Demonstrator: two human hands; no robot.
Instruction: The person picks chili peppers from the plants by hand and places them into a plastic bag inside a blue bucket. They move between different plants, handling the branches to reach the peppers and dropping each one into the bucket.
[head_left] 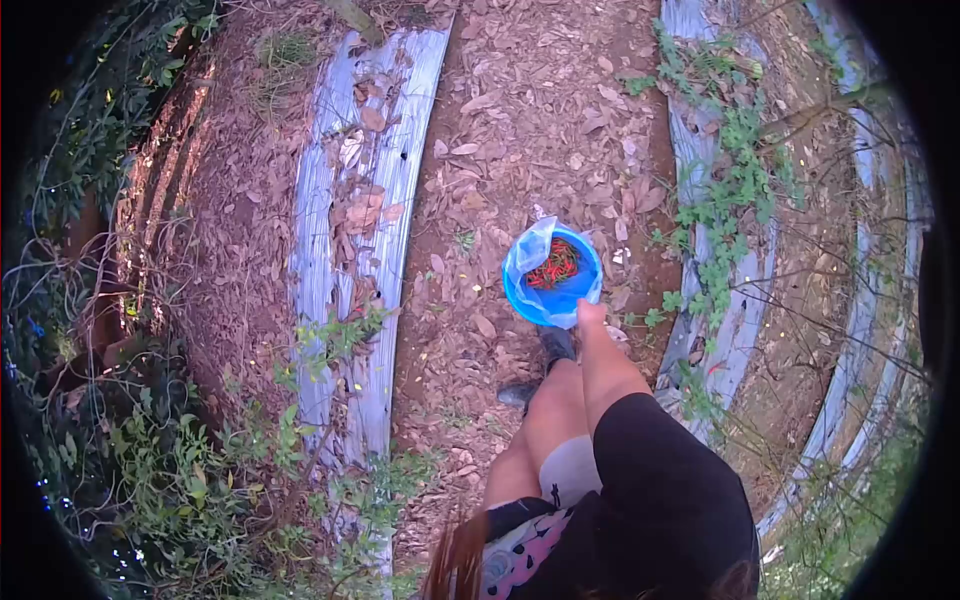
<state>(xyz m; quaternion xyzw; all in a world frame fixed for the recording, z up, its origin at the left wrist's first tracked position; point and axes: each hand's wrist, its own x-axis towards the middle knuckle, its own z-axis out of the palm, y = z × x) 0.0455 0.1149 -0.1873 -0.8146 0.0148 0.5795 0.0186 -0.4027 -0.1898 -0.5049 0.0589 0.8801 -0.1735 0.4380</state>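
Note:
A round blue bucket (540, 312) with a pale plastic bag lining it hangs over the leafy path in front of my legs. Red and green chillies (556, 264) lie inside, toward the far side of the lining. My right hand (590, 314) is closed on the near rim of the bucket, at the end of my stretched right arm. Most of its fingers are hidden by the hand itself and the rim. My left hand is out of sight; only a dark sleeve shows near my waist.
Strips of silvery plastic sheet (395, 230) run along both sides of the path. Green creepers (735, 190) spread over the right strip. Dense leafy plants (190, 480) stand at the lower left, and thin bare branches reach in from the right. My dark boots (518, 393) are on dry leaves.

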